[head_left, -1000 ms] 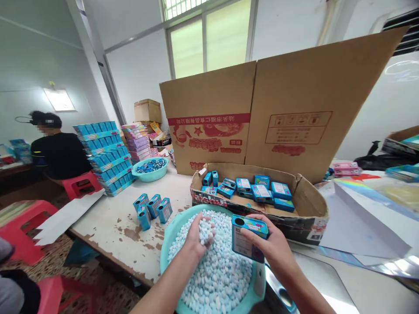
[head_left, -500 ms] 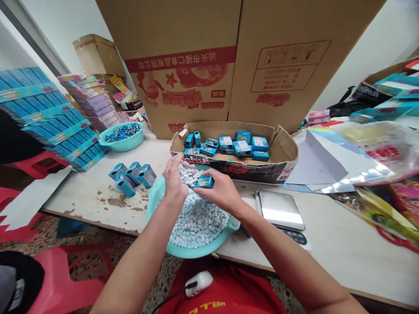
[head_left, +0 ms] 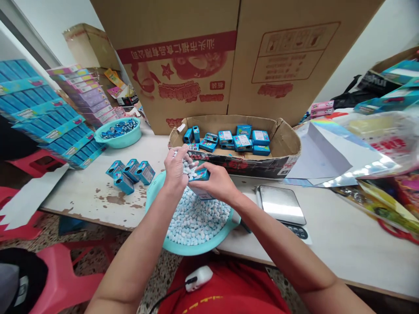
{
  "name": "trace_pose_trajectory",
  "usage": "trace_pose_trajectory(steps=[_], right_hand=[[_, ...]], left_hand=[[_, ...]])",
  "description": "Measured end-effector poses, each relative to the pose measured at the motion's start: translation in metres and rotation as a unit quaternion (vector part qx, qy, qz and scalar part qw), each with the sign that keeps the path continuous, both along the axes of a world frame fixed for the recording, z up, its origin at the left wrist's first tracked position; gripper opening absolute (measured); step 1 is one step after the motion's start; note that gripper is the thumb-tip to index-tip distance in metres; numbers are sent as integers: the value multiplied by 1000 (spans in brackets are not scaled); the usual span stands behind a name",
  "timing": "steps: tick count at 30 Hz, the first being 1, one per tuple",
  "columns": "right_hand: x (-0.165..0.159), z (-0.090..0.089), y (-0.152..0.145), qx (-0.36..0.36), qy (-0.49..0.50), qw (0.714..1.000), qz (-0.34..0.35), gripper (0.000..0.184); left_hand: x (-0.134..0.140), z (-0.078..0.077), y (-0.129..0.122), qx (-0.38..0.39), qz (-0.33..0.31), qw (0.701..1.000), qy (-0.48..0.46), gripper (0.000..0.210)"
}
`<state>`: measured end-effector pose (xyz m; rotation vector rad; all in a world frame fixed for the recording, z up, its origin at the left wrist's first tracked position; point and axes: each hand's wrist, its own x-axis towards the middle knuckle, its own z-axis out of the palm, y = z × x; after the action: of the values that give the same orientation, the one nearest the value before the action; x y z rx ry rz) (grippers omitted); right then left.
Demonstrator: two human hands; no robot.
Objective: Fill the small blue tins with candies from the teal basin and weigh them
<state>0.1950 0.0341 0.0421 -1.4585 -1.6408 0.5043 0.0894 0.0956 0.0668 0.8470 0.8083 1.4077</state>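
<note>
My left hand [head_left: 176, 168] is cupped around a heap of pale blue and white candies [head_left: 189, 168], with a few more near its fingertips. Against that heap, my right hand [head_left: 220, 179] grips a small blue candy box [head_left: 200, 175], its top facing the left hand. Both hands are above a turquoise basin [head_left: 183, 249] filled with the same candies. Just behind them stands a low cardboard tray [head_left: 288, 152] with several blue boxes [head_left: 242, 141] lying in it. Whether candies are passing into the held box is hard to see.
Several upright blue boxes [head_left: 124, 182] with round holes stand at left. A turquoise bowl [head_left: 131, 140] of blue wrapped pieces is behind them, beside stacked display boxes [head_left: 49, 126]. A digital scale [head_left: 281, 205] lies right of the basin. A large carton [head_left: 242, 65] rises behind.
My right hand has tipped the blue box and brought its top closer under my left hand. The heap in the left palm looks smaller. The view has shifted slightly.
</note>
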Motion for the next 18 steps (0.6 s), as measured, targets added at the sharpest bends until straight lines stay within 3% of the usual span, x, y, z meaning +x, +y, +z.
trace_pose_trajectory(steps=[18], right_hand=[[9, 0, 7, 12, 46, 999, 1, 33]], left_hand=[[8, 6, 4, 49, -10, 999, 17, 35]])
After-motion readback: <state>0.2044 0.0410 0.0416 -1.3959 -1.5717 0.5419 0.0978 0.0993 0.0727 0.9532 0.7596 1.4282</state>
